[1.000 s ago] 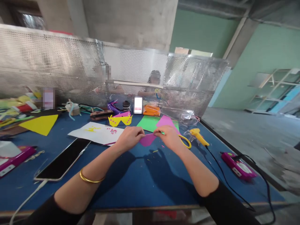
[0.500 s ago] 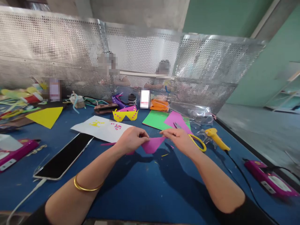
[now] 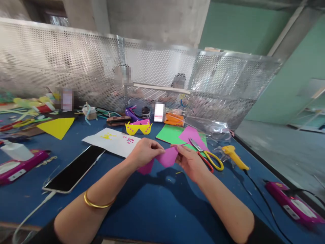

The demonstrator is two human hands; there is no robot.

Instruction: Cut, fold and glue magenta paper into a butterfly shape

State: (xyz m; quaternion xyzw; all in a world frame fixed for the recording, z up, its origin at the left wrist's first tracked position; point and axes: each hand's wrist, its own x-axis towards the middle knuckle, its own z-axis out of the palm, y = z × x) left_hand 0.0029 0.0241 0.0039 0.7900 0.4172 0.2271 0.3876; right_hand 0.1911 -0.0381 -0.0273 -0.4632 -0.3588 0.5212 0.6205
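A cut piece of magenta paper [image 3: 168, 158], shaped like a pair of glasses, is held above the blue table between both hands. My left hand [image 3: 145, 151] pinches it near the middle, covering part of it, and one lobe hangs below the fingers. At its right end my right hand [image 3: 189, 159] grips the paper between thumb and fingers, with a thin strip sticking out beyond. Just right of that hand lie scissors [image 3: 207, 156] with red and yellow handles. Beyond the hands stand yellow paper glasses [image 3: 138, 128] with pink dots.
White paper [image 3: 111, 145] bears yellow and pink bits. Green sheets [image 3: 167, 134] lie behind my hands. A phone [image 3: 73, 169] is at left, a yellow glue gun [image 3: 235, 157] and magenta power strip [image 3: 291, 203] at right. A perforated metal screen [image 3: 157, 64] stands behind.
My right hand has shifted its hold, its fingers now closed around the paper's right end. The scissors' red handle has come into sight. The view has tilted slightly.
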